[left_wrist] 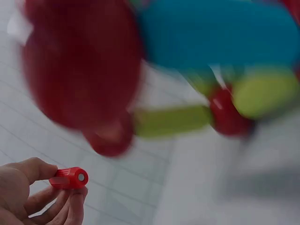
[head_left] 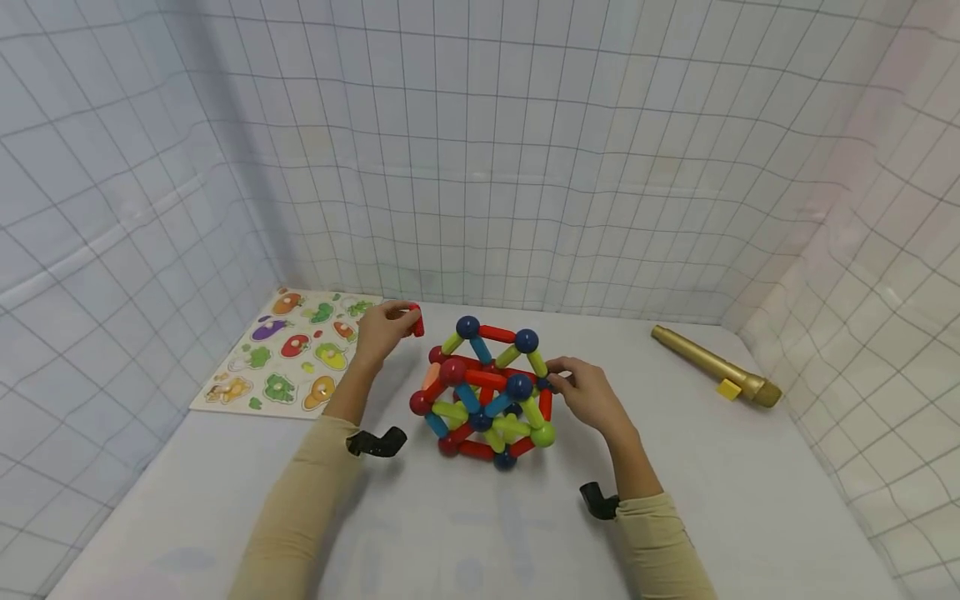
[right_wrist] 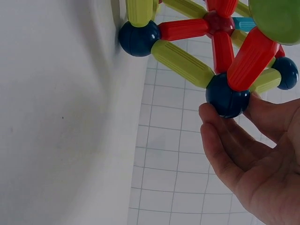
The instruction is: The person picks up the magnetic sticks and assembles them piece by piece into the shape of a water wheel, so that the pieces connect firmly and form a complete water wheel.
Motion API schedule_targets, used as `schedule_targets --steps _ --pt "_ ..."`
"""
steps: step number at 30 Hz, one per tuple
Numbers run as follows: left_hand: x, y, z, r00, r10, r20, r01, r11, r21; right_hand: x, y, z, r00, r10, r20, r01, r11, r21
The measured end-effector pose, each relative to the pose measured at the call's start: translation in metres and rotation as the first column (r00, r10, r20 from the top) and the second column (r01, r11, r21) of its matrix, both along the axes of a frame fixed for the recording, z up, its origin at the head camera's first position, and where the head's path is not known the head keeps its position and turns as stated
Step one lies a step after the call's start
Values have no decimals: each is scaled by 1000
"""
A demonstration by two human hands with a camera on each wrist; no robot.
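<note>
A structure of coloured rods and balls (head_left: pixel 481 421) stands on the white table, built from red, blue, yellow-green and orange rods joined at dark blue, red and green balls. Behind its left side, my left hand (head_left: pixel 384 332) pinches a loose red magnetic rod (left_wrist: pixel 69 178) between thumb and fingers; a round silvery spot shows on the rod's end. At the structure's right side, my right hand (head_left: pixel 588 395) holds a dark blue ball (right_wrist: pixel 228 96) between thumb and fingertips. Red and yellow-green rods run from that ball into the frame. In the left wrist view the near parts are blurred.
On the left lies a vegetable picture board (head_left: pixel 291 354), partly behind the left hand. A gold microphone (head_left: pixel 712 364) with a small yellow block (head_left: pixel 728 389) against it lies to the right. White grid-patterned sheets (head_left: pixel 495 167) hang at the back and both sides.
</note>
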State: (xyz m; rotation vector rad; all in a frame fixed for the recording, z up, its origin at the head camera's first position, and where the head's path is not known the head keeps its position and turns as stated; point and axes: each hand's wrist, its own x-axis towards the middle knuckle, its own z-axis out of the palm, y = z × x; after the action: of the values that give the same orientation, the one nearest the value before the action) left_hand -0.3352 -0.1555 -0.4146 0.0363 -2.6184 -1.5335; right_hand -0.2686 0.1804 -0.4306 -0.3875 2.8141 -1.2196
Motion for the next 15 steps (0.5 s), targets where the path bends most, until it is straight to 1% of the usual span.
schedule_targets --steps 1,2,3,4,6,8,11,15 --pt "10 2 12 1000 -16 12 15 995 103 0 0 0 1000 1 1 -1 1000 -1" --pt "19 3 22 999 -42 27 36 981 192 0 -1 0 1000 1 3 -1 1000 -1" --pt "27 6 32 996 -76 37 63 964 260 0 -1 0 1000 1 5 -1 1000 0" --pt "34 8 40 993 -110 43 93 953 290 1 -1 1 1000 0 7 0 1000 1" --pt "45 13 51 985 -167 51 144 940 309 1 -1 1 1000 -3 10 3 1000 2" --pt "54 20 56 977 -207 55 183 939 291 2 -1 2 1000 -6 10 6 1000 6" --pt "62 28 56 964 -257 66 233 939 251 2 -2 2 1000 -5 7 5 1000 10" --pt "65 35 52 947 -309 90 285 934 213 2 -3 2 1000 -1 7 1 1000 15"
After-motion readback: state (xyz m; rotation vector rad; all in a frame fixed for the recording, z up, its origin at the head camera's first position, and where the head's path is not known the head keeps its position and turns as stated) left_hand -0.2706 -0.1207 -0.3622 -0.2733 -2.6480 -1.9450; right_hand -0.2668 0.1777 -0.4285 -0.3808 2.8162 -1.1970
